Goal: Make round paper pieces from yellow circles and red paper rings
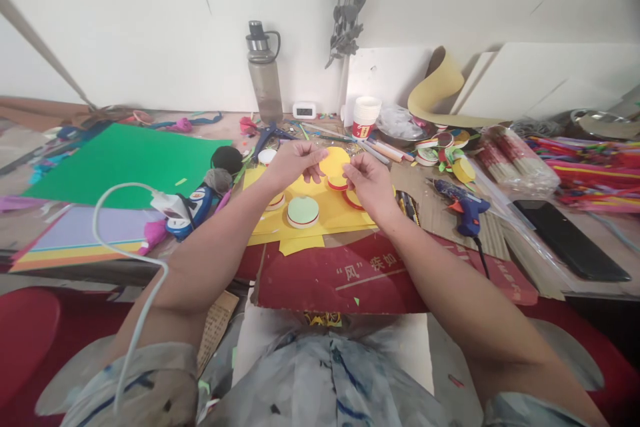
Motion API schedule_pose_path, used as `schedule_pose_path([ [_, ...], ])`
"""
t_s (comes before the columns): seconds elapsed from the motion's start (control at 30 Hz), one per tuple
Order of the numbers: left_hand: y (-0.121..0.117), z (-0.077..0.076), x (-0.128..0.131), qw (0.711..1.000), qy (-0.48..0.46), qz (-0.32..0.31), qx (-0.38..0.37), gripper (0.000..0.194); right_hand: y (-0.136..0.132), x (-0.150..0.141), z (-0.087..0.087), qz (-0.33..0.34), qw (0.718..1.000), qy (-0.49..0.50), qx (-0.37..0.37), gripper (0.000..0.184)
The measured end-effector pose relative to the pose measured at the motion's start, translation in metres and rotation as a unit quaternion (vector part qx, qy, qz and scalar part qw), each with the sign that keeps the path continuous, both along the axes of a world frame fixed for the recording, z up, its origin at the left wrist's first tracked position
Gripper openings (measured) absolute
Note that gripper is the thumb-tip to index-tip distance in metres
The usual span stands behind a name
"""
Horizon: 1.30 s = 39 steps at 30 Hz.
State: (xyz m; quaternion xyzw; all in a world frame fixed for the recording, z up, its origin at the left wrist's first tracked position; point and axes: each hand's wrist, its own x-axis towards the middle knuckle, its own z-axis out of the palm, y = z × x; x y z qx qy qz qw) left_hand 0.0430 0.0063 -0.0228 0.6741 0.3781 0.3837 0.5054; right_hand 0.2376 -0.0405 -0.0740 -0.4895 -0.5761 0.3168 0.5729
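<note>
Between my two hands, a round yellow paper disc (334, 167) is held up by its edges over the work area. The fingers of my left hand (299, 163) pinch its left side. On its right edge, my right hand (371, 183) grips with thumb and fingertips. Below lie yellow sheets (333, 213) on a red cardboard piece (310, 277). A round box-like piece with a pale green top (303, 211) rests on the yellow paper. Other round pieces with red rims sit partly hidden behind my hands, and a white-topped one (267, 157) is near my left wrist.
A blue glue gun (463, 207) and a black phone (570, 239) lie to the right. A green sheet (117, 160) and a power strip (193, 213) with a white cable are on the left. A water bottle (265, 77) and paper cups (366, 117) stand at the back.
</note>
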Motion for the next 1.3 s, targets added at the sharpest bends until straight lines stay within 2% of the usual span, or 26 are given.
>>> schedule_pose_path([
  [0.07,0.008,0.002,-0.009,0.999,0.011,0.035,0.022,0.055,0.001,0.001,0.002,-0.002,1.0,0.005,-0.005,0.017],
  [0.13,0.019,0.002,-0.021,0.991,0.06,0.098,0.069,0.044,0.002,0.002,0.003,-0.008,1.0,0.003,-0.008,0.016],
  [0.17,0.024,0.001,-0.027,0.98,0.121,0.125,0.097,0.034,0.002,0.003,0.004,-0.014,1.0,-0.007,-0.009,0.016],
  [0.23,0.034,-0.003,-0.037,0.938,0.279,0.144,0.146,0.018,0.002,0.004,0.006,-0.025,0.999,-0.043,-0.011,0.016],
  [0.27,0.039,-0.007,-0.041,0.914,0.344,0.133,0.171,0.019,0.0,0.004,0.007,-0.028,0.997,-0.064,-0.012,0.016],
  [0.37,0.047,-0.019,-0.047,0.841,0.506,0.043,0.185,0.042,-0.005,0.002,0.011,-0.017,0.991,-0.131,-0.021,0.014],
  [0.47,0.051,-0.03,-0.048,0.808,0.56,0.005,0.182,0.051,-0.01,-0.001,0.016,0.0,0.981,-0.194,-0.022,0.015],
  [0.53,0.053,-0.033,-0.049,0.811,0.556,0.019,0.181,0.054,-0.013,-0.002,0.018,0.005,0.975,-0.221,-0.013,0.016],
  [0.6,0.054,-0.033,-0.05,0.829,0.527,0.043,0.182,0.055,-0.013,-0.002,0.019,0.003,0.971,-0.24,-0.007,0.015],
  [0.67,0.055,-0.031,-0.05,0.859,0.477,0.065,0.176,0.045,-0.013,0.0,0.02,-0.006,0.967,-0.255,-0.002,0.015],
  [0.8,0.053,-0.025,-0.046,0.915,0.361,0.118,0.138,0.009,-0.008,0.006,0.018,-0.046,0.958,-0.28,0.029,0.017],
  [0.9,0.049,-0.022,-0.042,0.932,0.289,0.18,0.121,0.005,-0.004,0.011,0.014,-0.077,0.958,-0.276,0.027,0.015],
  [0.97,0.046,-0.021,-0.04,0.943,0.25,0.197,0.099,0.008,-0.002,0.014,0.012,-0.091,0.962,-0.258,0.027,0.013],
  [1.03,0.044,-0.021,-0.038,0.955,0.221,0.182,0.07,0.01,0.0,0.016,0.011,-0.098,0.966,-0.234,0.038,0.01],
  [1.13,0.042,-0.022,-0.037,0.965,0.222,0.126,0.055,0.013,0.002,0.02,0.013,-0.099,0.974,-0.2,0.047,0.004],
  [1.3,0.041,-0.023,-0.033,0.953,0.286,0.039,0.092,0.018,0.0,0.022,0.018,-0.098,0.98,-0.171,0.039,0.007],
])
